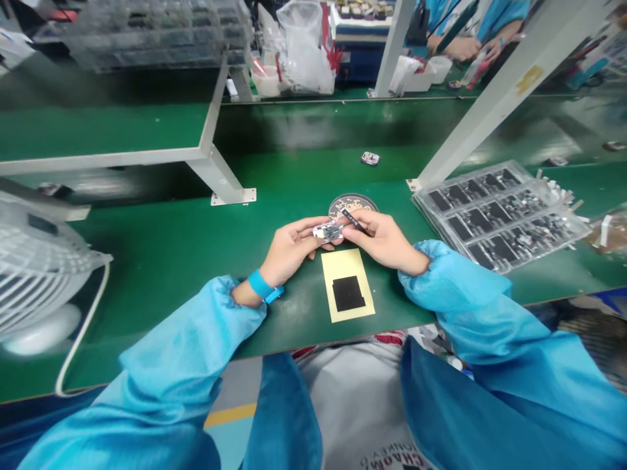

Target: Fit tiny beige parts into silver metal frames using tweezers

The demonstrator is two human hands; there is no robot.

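Between my two hands is a small electronic device (327, 231), pale-edged, with its inner parts showing. My left hand (290, 248) grips its left end, thumb on top. At its right end are the fingers of my right hand (381, 240), which also pinch a black tweezers-like tool (354, 222) with pale lettering; its tip is too small to make out. Just behind my hands stands a round dish (353, 201) of tiny light pieces, partly covered by my fingers. Below them lies a yellow sheet (346, 261) bearing a black square sticker (348, 294).
Clear trays (499, 215) of dark parts are stacked at right. Another small device (370, 158) lies beyond the dish. A white fan (39, 261) stands at left below a shelf (108, 124). Slanted metal posts (490, 98) flank the bench. Across it, a co-worker's hands (465, 49) are busy.
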